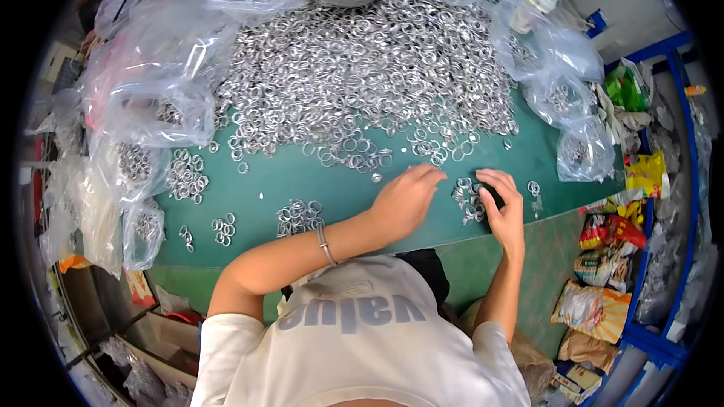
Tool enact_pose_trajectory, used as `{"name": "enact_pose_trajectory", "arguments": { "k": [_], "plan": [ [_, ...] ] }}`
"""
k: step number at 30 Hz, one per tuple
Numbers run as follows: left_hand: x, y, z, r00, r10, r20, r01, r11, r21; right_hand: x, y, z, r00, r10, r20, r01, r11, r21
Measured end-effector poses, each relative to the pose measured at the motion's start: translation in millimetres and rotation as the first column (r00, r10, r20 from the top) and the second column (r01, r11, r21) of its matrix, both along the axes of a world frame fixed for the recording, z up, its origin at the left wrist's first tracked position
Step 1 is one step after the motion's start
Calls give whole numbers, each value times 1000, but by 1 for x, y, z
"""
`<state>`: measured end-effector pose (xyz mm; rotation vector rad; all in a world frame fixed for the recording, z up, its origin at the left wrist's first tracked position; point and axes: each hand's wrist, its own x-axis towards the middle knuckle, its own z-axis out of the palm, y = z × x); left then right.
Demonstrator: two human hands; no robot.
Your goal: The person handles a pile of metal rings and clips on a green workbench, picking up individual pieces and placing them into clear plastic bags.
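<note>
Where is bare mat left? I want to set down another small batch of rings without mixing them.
Bare green mat lies between the big ring pile and the small cluster left of the left hand. Another strip runs behind the right hand, toward the bag. The left edge is crowded with bags.

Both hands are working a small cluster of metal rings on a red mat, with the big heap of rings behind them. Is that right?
Not quite: the mat is green, not red, as the head view shows. The rest holds: left hand and right hand flank a small cluster of metal rings, with the big heap of rings behind.
</note>
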<state>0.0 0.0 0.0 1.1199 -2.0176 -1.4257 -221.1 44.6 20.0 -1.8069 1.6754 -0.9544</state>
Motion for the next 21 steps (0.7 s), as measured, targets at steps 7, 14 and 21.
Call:
{"name": "enact_pose_trajectory", "arguments": {
  "k": [7, 14, 21],
  "plan": [
    [77, -21, -4, 928, 155, 338, 139, 697, -703, 43, -17, 6, 984, 130, -125, -140, 987, -78],
    [103, -58, -6, 931, 359, -67, -317, 702, -637, 99, -72, 10, 946, 271, -179, -289, 953, -87],
    [120, -66, 3, 770, 629, -106, -560, 588, -584, 125, -120, -5, 942, 258, -213, -292, 945, -146]
  ]
}}
